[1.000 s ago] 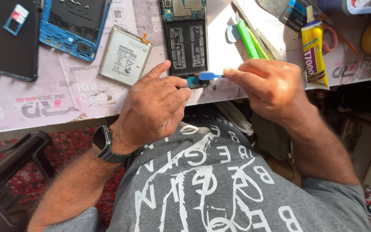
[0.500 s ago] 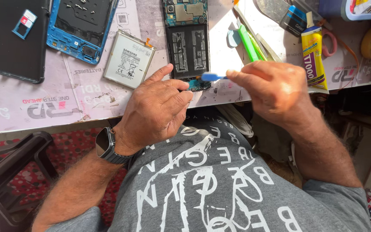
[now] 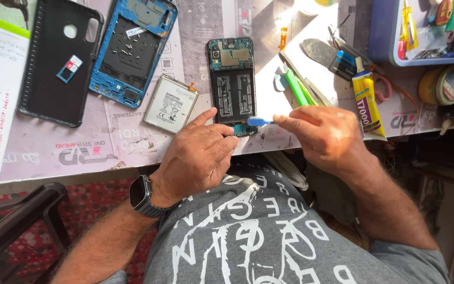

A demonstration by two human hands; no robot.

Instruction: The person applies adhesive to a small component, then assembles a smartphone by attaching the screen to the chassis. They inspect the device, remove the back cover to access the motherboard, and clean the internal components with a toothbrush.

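Opened phone (image 3: 233, 84) lies flat, back off, green board at its 12 o'clock end, black empty bay below; blue pry tool (image 3: 258, 121) pokes its 6 o'clock edge.

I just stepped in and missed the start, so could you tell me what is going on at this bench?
A person is working on an opened phone lying on the table. The left hand steadies its lower end, while the right hand holds a small blue pry tool against that end. The removed battery, blue frame and black case lie to the left; a glue tube lies to the right.
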